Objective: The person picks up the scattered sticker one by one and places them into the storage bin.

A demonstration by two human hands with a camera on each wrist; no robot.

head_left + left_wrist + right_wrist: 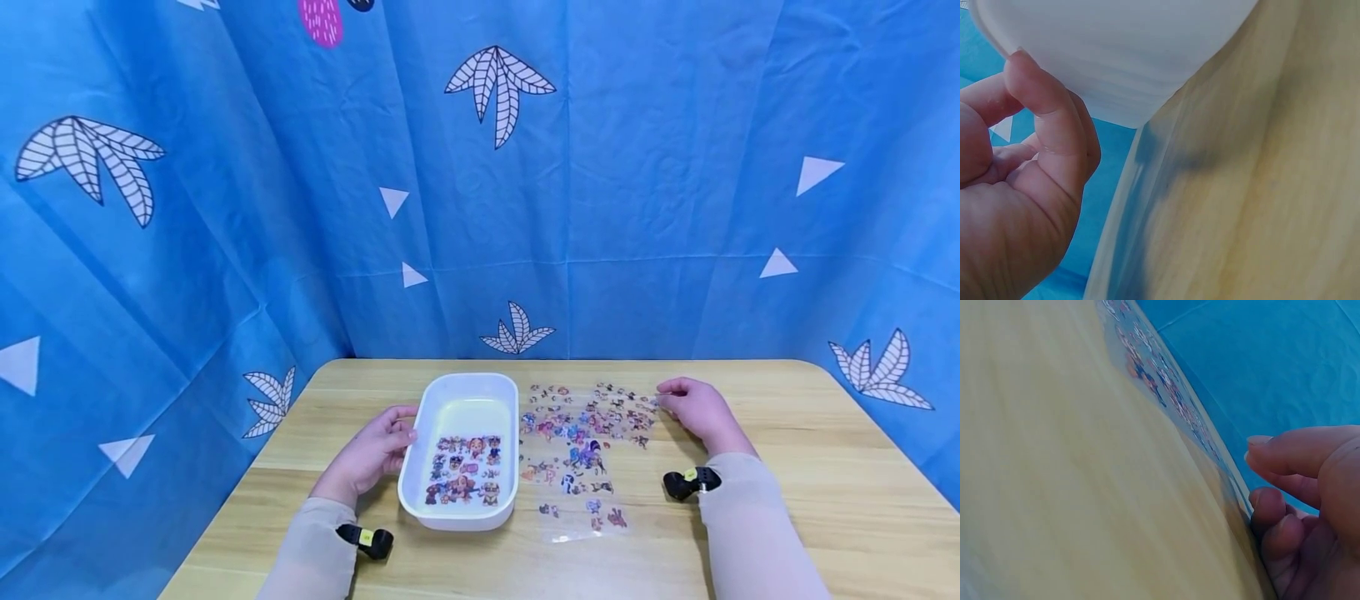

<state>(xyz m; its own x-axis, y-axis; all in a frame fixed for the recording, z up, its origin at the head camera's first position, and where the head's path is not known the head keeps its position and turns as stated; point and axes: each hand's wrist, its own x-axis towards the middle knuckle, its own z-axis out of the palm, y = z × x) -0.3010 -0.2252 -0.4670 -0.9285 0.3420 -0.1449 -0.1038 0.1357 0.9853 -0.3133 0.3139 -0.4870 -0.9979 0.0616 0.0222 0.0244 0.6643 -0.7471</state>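
My left hand (384, 446) grips the left rim of a white plastic tray (457, 523). In the left wrist view the thumb (1054, 125) presses the tray's edge, with other fingers behind it. Inside the tray, on its floor, lies a sheet of cartoon puppy stickers (463, 471). To the right are clear sticker sheets (577, 454) with small colourful figures, overlapping each other on the table. At the far right edge of the upper sheet is my right hand (697, 408). Its fingers are loosely bent in the right wrist view, with the sheet's corner beside the lower ones.
A pale wooden table (817, 500) carries everything. Behind it and along both sides hangs a blue curtain (645, 183) with white leaves and triangles. A black wrist camera (367, 540) is strapped on the left sleeve, another wrist camera (690, 482) on the right.
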